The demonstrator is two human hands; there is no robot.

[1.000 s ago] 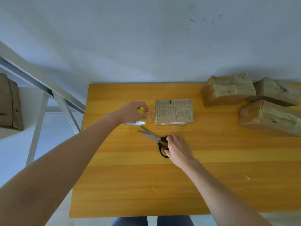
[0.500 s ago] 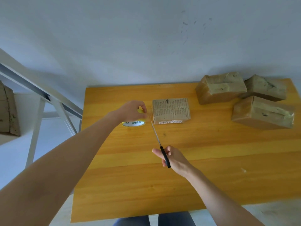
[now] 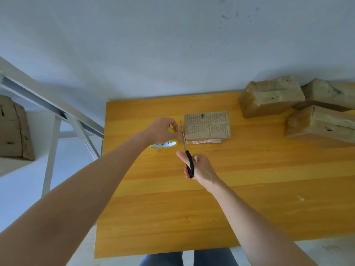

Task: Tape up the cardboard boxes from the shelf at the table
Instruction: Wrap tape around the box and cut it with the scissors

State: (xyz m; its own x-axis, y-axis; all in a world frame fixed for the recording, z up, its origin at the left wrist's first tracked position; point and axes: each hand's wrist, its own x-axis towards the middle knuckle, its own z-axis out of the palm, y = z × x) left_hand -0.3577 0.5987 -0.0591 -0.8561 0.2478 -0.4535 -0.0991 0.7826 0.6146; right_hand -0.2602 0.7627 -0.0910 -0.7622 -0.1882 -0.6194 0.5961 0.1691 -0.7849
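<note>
Okay, left hand (image 3: 162,129) curls over the yellow tape roll (image 3: 165,144) and grips it on the table (image 3: 172,217), just left of the small box (image 3: 207,125). Right hand (image 3: 200,167) grips the scissors (image 3: 187,152) by the black handles, fingers wrapped. The blades point away, tip in the gap between roll and box; they're edge-on, so can't tell if parted. Box lies flat mid-table, white label on its near side. Three wrapped boxes (image 3: 269,96) sit together at the far right. One carton (image 3: 13,129) stands on the shelf (image 3: 11,166) at left.
</note>
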